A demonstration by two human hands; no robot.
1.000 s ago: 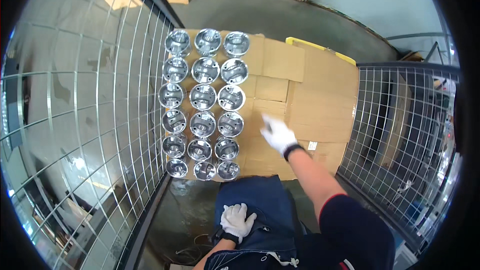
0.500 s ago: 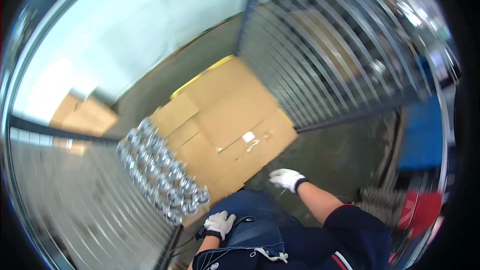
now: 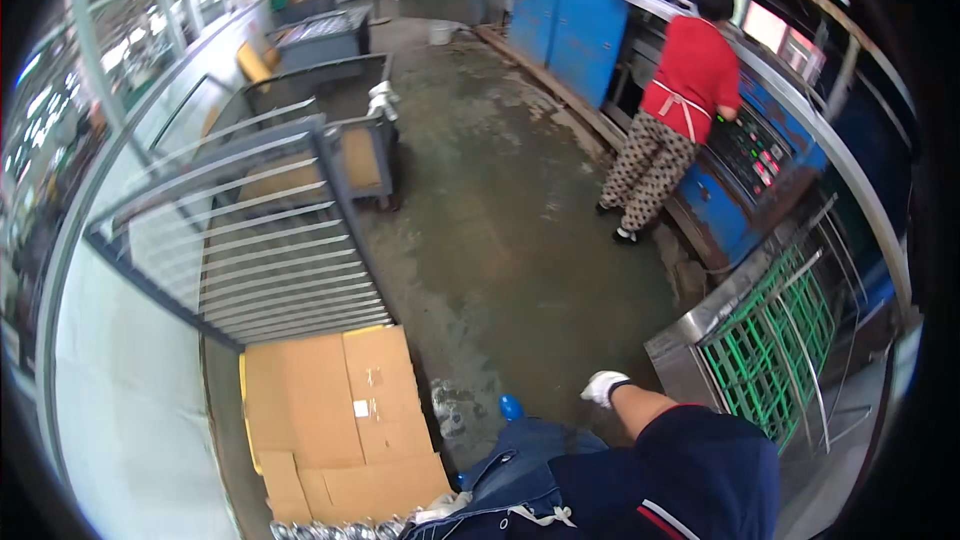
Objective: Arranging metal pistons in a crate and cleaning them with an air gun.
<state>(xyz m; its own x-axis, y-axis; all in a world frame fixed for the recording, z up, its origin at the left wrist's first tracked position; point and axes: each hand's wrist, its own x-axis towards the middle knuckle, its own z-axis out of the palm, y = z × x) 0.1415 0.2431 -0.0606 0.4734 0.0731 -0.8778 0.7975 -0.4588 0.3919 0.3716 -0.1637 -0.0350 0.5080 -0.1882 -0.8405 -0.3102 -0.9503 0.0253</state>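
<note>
My right hand [image 3: 605, 389], in a white glove, hangs over the wet floor at my right side. Nothing shows in it, and its fingers look loosely stretched. Low in the view, my left hand [image 3: 440, 509], also gloved in white, is beside my denim apron [image 3: 520, 460], its fingers mostly hidden. Close to it, flat cardboard [image 3: 310, 400] covers a cart. Along the cardboard's near edge lie several shiny, clear round pieces [image 3: 345, 530], partly cut off by the picture's edge.
A grey barred rack end [image 3: 285, 250] rises beyond the cardboard. Further along stand grey bins [image 3: 320, 75]. At right, a person in red [image 3: 692, 80] faces a blue machine with a control panel [image 3: 750, 155]. A green grid rack [image 3: 770, 345] stands near my right arm.
My view has swung away from the cart toward the aisle. The cardboard and clear pieces now sit lower left, and the person at the machine has come into view.
</note>
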